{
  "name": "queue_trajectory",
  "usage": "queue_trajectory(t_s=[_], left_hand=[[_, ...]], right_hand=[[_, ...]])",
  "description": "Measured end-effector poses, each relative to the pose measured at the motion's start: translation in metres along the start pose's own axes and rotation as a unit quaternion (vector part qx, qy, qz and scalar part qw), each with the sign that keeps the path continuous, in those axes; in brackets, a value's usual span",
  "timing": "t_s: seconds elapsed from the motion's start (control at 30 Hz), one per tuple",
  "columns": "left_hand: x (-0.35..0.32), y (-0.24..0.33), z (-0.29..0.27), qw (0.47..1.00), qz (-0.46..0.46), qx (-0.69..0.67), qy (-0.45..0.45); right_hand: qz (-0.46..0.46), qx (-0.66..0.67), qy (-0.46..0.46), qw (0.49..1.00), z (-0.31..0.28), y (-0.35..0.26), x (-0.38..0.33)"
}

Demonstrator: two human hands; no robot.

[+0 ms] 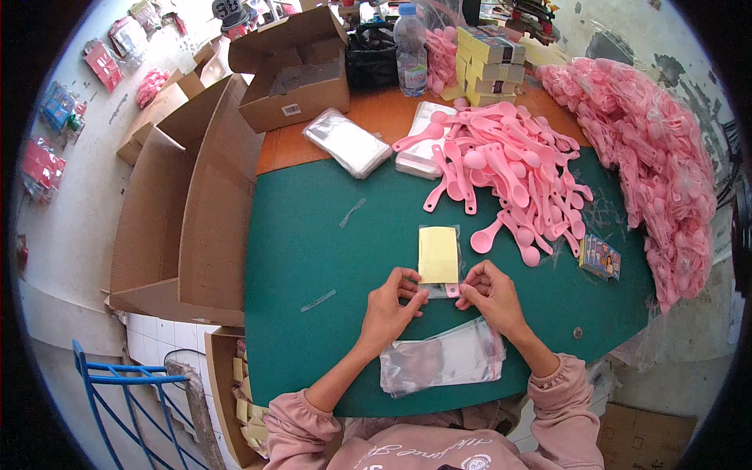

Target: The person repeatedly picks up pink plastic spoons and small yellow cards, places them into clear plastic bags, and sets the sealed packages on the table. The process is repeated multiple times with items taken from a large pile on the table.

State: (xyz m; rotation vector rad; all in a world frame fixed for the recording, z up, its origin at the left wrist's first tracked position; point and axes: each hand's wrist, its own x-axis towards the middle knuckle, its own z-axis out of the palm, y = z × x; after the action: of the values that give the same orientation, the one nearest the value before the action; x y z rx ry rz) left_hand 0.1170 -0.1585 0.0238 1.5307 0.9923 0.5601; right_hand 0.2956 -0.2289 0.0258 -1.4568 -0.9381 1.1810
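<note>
Between my hands lies a clear plastic bag (435, 292) with a pale yellow card (438, 254) in it. The tip of a pink handle (452, 289) shows below the card; the rest is hidden beneath it. My left hand (394, 308) pinches the bag's near left corner. At the near right corner, my right hand (492, 296) is closed on the same bag, thumb and finger together. Just in front of me is a stack of clear plastic bags (445, 360). Beyond my hands, a heap of pink measuring spoons (509, 164) spreads over the green table top (313, 243).
A small stack of printed cards (600, 257) sits right of the spoons. Two packs of bags (347, 143) lie at the back, near a water bottle (410, 51) and yellow card stacks (490, 66). Bagged spoons (650, 164) bulge along the right. Open cardboard boxes (184, 211) stand left.
</note>
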Motion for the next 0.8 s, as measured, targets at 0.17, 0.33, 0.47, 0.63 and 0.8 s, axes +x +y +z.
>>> queue_trajectory(t_s=[0.17, 0.33, 0.47, 0.63, 0.8], left_hand=[[-0.001, 0.005, 0.001, 0.999, -0.023, -0.019, 0.018], [-0.001, 0.002, 0.0, 1.0, -0.017, -0.017, -0.013], [-0.004, 0.007, -0.001, 1.0, -0.019, 0.002, -0.01], [-0.012, 0.012, -0.023, 0.984, 0.089, 0.151, -0.024], [-0.038, 0.005, -0.098, 0.847, 0.204, 0.455, 0.183]], right_hand=[[-0.008, -0.01, 0.007, 1.0, 0.0, 0.001, 0.0], [-0.01, -0.019, 0.0, 1.0, 0.002, -0.002, -0.002], [-0.01, -0.038, -0.003, 0.999, 0.003, -0.002, -0.002], [-0.025, -0.052, -0.017, 0.998, -0.006, 0.002, 0.005], [0.009, -0.11, -0.066, 0.992, -0.007, -0.017, 0.011]])
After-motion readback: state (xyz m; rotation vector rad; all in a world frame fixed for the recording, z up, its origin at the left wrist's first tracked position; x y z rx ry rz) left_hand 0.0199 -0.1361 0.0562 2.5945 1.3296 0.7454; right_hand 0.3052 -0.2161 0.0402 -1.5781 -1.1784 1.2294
